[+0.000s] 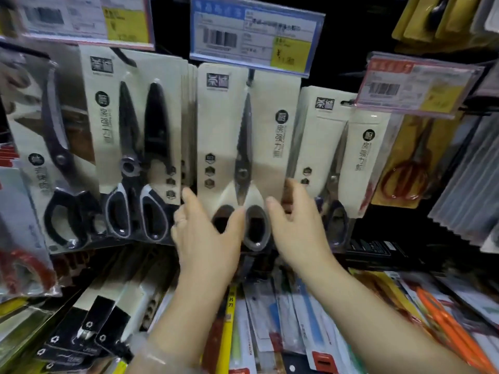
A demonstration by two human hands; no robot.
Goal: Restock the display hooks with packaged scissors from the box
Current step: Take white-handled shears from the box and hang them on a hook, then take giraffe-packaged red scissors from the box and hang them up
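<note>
A cream-carded pack of white-handled scissors (244,147) hangs in the middle on a display hook (251,75) under a blue price tag (256,33). My left hand (205,233) rests against the pack's lower left corner, thumb over the left handle loop. My right hand (297,225) is at its lower right edge, fingers spread and curled behind the card. Neither hand clearly grips it. To the left hangs a pack of black-and-white scissors (140,147); to the right, a pack of slimmer scissors (334,157). No box is in view.
More packs of black scissors (54,157) hang at far left and red-handled scissors (405,168) at right, under a pink price tag (415,82). Below, rows of packaged knives and orange-handled tools (453,327) fill the lower hooks.
</note>
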